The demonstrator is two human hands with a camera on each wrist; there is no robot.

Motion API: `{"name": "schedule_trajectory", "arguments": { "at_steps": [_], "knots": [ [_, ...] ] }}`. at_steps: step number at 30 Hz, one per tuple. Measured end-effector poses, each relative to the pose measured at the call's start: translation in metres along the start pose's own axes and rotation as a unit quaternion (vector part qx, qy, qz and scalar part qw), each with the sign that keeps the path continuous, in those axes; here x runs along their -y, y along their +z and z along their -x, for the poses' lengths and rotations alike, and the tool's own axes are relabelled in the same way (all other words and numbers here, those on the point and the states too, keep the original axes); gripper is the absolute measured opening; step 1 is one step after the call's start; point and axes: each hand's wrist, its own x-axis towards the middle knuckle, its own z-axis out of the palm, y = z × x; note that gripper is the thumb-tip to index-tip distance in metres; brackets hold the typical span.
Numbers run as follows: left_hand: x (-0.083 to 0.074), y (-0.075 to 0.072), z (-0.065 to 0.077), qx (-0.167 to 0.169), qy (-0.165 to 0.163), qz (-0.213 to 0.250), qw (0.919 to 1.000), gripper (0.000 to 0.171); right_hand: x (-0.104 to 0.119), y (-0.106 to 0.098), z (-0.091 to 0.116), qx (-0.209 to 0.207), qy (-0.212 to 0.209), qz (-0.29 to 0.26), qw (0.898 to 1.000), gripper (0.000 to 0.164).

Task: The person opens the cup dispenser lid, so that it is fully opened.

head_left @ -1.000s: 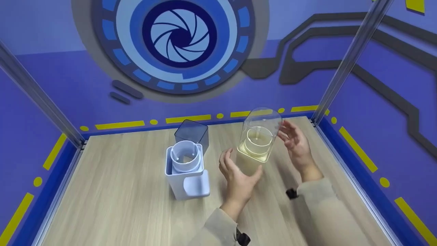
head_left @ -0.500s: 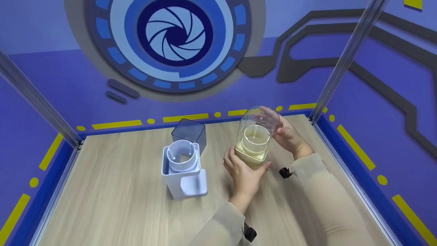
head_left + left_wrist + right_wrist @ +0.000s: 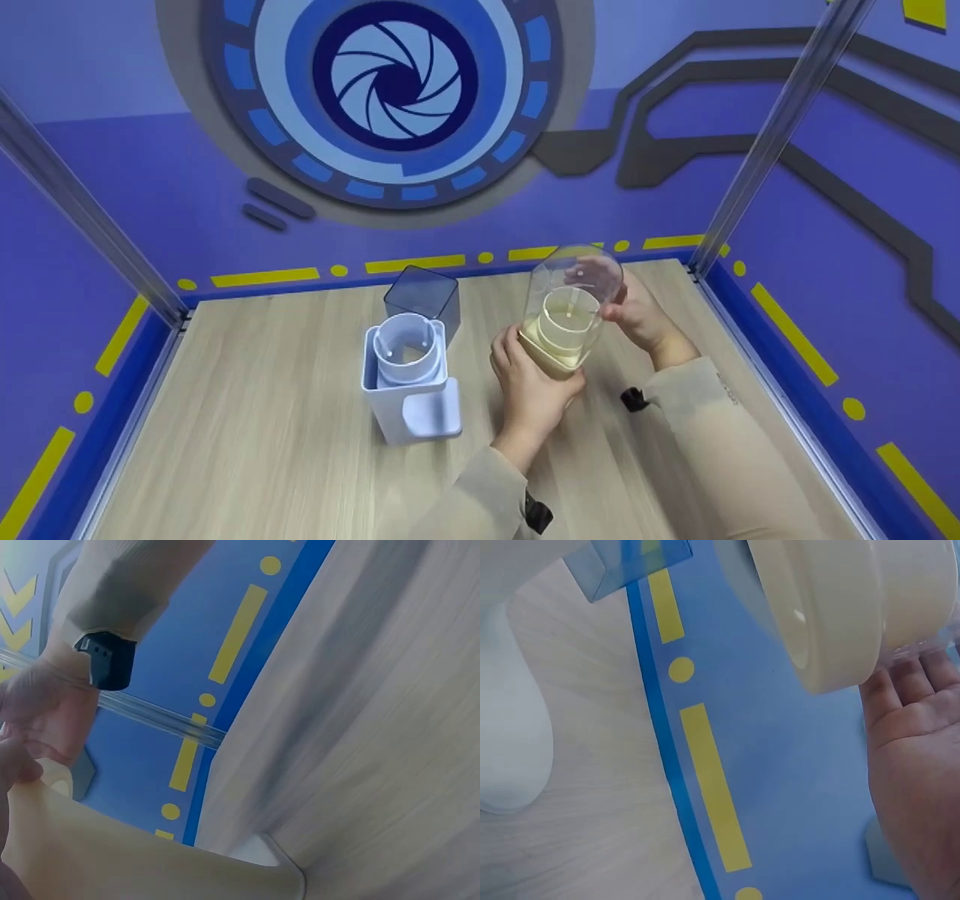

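Left hand (image 3: 534, 390): fingers curled round the cream base (image 3: 553, 351) of the dispenser, gripped from the near side. Right hand (image 3: 637, 315): fingers wrapped on the clear dome (image 3: 576, 289) from the far right side. Dispenser is held tilted, just above the table (image 3: 262, 450), right of centre. A white dispenser (image 3: 409, 382) is seen just left of it, apart. A tinted cube (image 3: 422, 296) is set behind that, near the back edge.

The light wooden table (image 3: 247, 450) carries a white dispenser base (image 3: 409, 390) and, just behind it, a dark transparent square cup (image 3: 422, 296), both left of the held container (image 3: 570, 315).
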Motion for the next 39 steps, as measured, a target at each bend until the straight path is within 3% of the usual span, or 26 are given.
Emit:
{"name": "schedule_trajectory", "arguments": {
  "at_steps": [7,9,14,22,30,34,39],
  "knots": [
    [0.003,-0.02,-0.015,0.092,-0.01,-0.004,0.9957,0.121,0.008,0.014,0.012,-0.045,0.016,0.079,0.996,0.121],
    [0.005,-0.025,-0.02,0.109,-0.005,-0.008,0.9939,0.121,0.01,0.02,0.013,-0.051,0.02,0.095,0.994,0.123],
    [0.013,-0.034,-0.03,0.138,-0.006,-0.003,0.9904,0.125,0.012,0.036,0.014,-0.075,0.02,0.118,0.99,0.112],
    [0.028,-0.041,-0.037,0.2,-0.021,0.058,0.9779,0.13,0.012,0.053,0.025,-0.129,0.057,0.154,0.978,0.098],
    [0.042,-0.041,-0.038,0.222,-0.009,0.088,0.971,0.126,0.012,0.059,0.036,-0.145,0.07,0.179,0.971,0.091],
    [0.044,-0.039,-0.04,0.231,-0.007,0.098,0.9681,0.127,0.012,0.057,0.037,-0.143,0.053,0.17,0.974,0.104],
    [0.042,-0.039,-0.044,0.245,-0.01,0.107,0.9636,0.127,0.013,0.054,0.031,-0.136,-0.001,0.13,0.982,0.12]
  ]
}}
